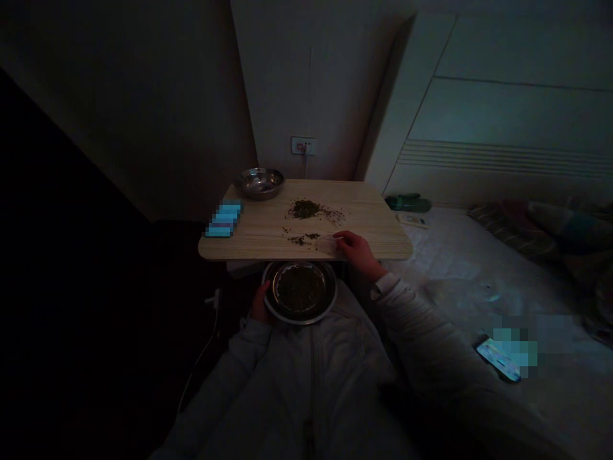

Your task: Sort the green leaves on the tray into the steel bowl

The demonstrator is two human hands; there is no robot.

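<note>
My left hand (261,305) grips the left rim of a metal bowl (300,292) full of small dark bits, held just below the front edge of a small wooden table (373,217). My right hand (357,252) rests on the table's front edge, its fingers pinched on a pale card-like piece (326,244). A small heap of dark bits (301,239) lies just left of the card. A larger heap (306,208) lies further back on the table.
An empty metal bowl (261,182) stands at the table's back left, a blurred blue object (224,219) on its left edge. A wall socket (303,145) is behind. A bed (479,281) with a lit phone (498,359), remote (412,220) and blankets lies right.
</note>
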